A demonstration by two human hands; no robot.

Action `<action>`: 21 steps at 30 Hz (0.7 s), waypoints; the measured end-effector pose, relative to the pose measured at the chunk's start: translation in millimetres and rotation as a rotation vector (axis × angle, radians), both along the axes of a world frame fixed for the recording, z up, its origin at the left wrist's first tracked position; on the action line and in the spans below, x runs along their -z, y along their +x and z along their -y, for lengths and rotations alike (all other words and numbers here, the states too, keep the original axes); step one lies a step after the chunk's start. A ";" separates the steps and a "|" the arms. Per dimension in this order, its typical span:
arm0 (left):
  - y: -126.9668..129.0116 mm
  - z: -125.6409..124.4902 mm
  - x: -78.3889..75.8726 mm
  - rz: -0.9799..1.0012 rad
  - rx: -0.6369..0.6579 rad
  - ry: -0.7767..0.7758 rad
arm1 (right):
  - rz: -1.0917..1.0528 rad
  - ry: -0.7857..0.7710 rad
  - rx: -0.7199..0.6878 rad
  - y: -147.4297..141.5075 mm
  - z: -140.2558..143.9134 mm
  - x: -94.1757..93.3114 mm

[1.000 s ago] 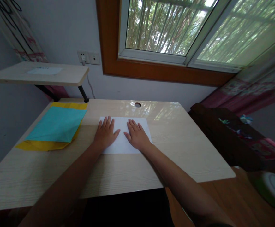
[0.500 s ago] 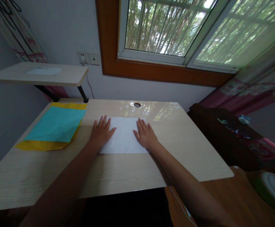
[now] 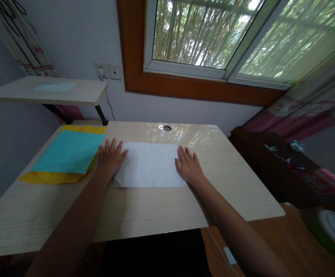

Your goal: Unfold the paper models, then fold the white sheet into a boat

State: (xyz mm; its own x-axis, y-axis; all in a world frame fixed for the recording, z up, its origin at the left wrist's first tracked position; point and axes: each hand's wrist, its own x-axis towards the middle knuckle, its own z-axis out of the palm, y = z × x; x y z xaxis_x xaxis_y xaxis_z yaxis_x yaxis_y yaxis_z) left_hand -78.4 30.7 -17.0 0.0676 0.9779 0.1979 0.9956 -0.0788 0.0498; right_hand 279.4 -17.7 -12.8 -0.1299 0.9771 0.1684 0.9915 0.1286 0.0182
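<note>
A white sheet of paper lies on the pale wooden desk, with faint creases and a small fold at its near left corner. My left hand rests at the paper's left edge, palm down, fingers spread and thumb over the sheet's upper left corner. At the right edge, my right hand lies flat with its fingers stretched out, partly over the paper. Neither hand grips anything.
Left of the paper, a turquoise sheet lies on yellow paper. A raised shelf holds another pale sheet. The desk has a round cable hole. Dark furniture stands at the right.
Both hands have slid outward, the left one leftward and the right one rightward, to the paper's side edges. More of the white sheet shows between them.
</note>
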 end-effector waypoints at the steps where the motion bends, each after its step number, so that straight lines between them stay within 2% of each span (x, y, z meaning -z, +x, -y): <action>1: 0.5 -0.1 0.6 0.002 -0.003 0.005 | 0.000 0.020 0.006 0.8 2.0 -1.2; 8: 2.4 -4.0 3.0 0.026 -0.035 -0.043 | -0.033 0.139 -0.025 -8.4 5.7 -20.2; 13: 4.6 -2.2 0.2 -0.005 -0.051 -0.049 | -0.131 0.106 -0.201 -50.3 3.3 -29.8; 17: 5.0 -1.1 -0.9 -0.007 -0.049 -0.053 | -0.176 0.027 -0.344 -87.2 4.5 -22.7; 21: 4.1 -1.6 0.6 0.006 -0.044 -0.033 | -0.162 -0.050 -0.373 -94.8 2.7 -8.6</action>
